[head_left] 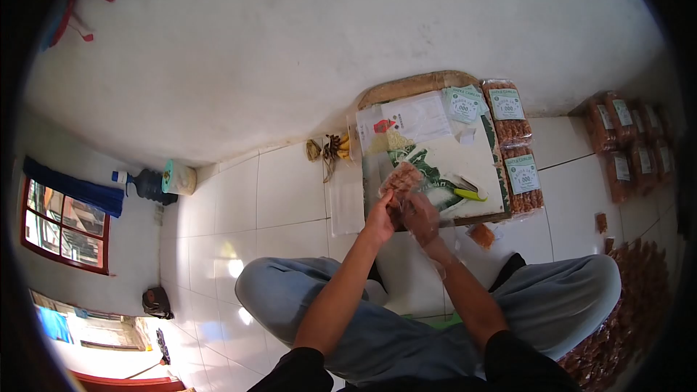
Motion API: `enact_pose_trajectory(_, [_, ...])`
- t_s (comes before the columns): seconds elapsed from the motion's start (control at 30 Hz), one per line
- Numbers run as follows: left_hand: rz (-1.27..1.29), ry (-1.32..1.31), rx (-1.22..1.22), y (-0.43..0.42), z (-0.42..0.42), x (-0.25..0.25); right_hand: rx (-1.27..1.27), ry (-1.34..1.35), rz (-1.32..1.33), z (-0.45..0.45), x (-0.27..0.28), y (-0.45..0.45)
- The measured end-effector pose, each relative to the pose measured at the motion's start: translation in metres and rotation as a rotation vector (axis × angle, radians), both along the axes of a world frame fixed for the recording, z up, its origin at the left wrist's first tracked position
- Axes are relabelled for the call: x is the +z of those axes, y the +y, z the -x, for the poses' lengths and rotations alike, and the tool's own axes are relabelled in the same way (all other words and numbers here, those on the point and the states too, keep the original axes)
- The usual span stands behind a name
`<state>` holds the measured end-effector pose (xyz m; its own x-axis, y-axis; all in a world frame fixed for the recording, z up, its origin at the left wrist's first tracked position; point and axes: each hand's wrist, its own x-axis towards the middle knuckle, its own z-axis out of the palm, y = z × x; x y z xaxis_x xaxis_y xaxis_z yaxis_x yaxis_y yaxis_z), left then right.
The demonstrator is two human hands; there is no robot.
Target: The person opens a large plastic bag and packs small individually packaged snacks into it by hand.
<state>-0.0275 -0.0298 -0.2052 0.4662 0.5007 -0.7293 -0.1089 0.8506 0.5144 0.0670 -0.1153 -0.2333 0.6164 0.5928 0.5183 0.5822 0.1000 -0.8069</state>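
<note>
Over the front edge of a low board [472, 174], a clear plastic bag with reddish-brown food [403, 176] is held up between both hands. My left hand [381, 218] has its fingers closed round the bag's lower left side. My right hand [422, 219], in a clear plastic glove, touches the bag's lower right; its fingers are curled, and what they pinch is hidden. Beyond the hands, a yellow-green cutter [470, 194] lies on the board near green-and-white labels [463, 104] and a white plastic sheet [417, 117].
Labelled packs [524, 174] stand along the board's right side, with more packs [632, 131] by the wall. A small brown piece [481, 236] lies on the floor near the board. Bananas [343, 147] are at the left. A large brown heap [632, 305] is at the right.
</note>
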Motion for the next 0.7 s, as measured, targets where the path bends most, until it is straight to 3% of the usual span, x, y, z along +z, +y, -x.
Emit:
enact_pose_trajectory(0.13, [-0.047,0.149,-0.041,-0.004,-0.004,0.022,0.043,0.010,0.005,-0.009,0.003,-0.005])
enact_pose_trajectory(0.2, [-0.200,0.440,-0.300,-0.003,-0.002,0.047,-0.004,0.023,-0.047,-0.010,0.017,-0.005])
enact_pose_trajectory(0.23, [-0.202,0.439,-0.296,0.002,-0.001,0.053,0.000,0.021,-0.049,-0.009,0.025,-0.005])
enact_pose_trajectory(0.3, [-0.389,0.781,-0.434,0.011,0.002,0.061,0.035,0.348,-0.139,-0.006,0.039,-0.006])
enact_pose_trajectory(0.33, [-0.390,0.784,-0.431,0.010,0.003,0.058,0.038,0.350,-0.141,-0.006,0.036,-0.007])
enact_pose_trajectory(0.4, [-1.245,0.989,-0.359,0.007,0.003,0.050,0.171,1.141,-0.026,-0.008,0.025,-0.011])
enact_pose_trajectory(0.43, [-1.247,0.991,-0.356,0.009,0.005,0.050,0.174,1.140,-0.028,-0.009,0.022,-0.009])
enact_pose_trajectory(0.5, [-1.607,0.635,-0.608,0.014,0.006,0.050,0.046,0.459,0.271,-0.013,0.013,-0.004])
enact_pose_trajectory(0.53, [-1.613,0.635,-0.605,0.016,0.004,0.051,0.046,0.457,0.265,-0.017,-0.005,0.004])
enact_pose_trajectory(0.57, [-1.521,0.631,-0.739,0.017,0.003,0.052,0.115,0.659,0.235,-0.020,-0.032,0.015])
enact_pose_trajectory(0.63, [-1.433,0.627,-0.867,0.021,0.002,0.051,0.188,0.858,0.194,-0.026,-0.022,0.018])
enact_pose_trajectory(0.67, [-1.443,0.597,-0.875,0.021,0.002,0.050,0.209,0.492,0.314,-0.031,-0.011,0.011])
enact_pose_trajectory(0.7, [-1.450,0.568,-0.884,0.022,0.003,0.048,0.223,0.312,0.375,-0.032,-0.009,0.009])
